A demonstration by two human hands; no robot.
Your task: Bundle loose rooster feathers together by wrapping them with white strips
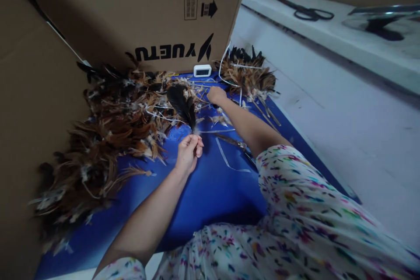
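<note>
My left hand (189,152) is closed in a pinch on the base of a dark feather bunch (182,104), which points up and away over the blue table (210,188). Farther forward, my right hand (216,95) is closed among thin stalks and loose feathers; what its fingers hold, if anything, is hidden. Brown and black feathers (111,127) lie in a long heap to the left of my left hand. Another feather bundle (251,74) rests beyond my right hand, to its right. Scissors (234,142) lie under my right forearm, partly covered by the sleeve.
A small white device with a dark display (202,71) stands before a large cardboard box (157,8). More cardboard (36,96) rises at the left. A clear strip (226,157) lies on the table. Large black scissors (308,12) rest on the white ledge (344,43).
</note>
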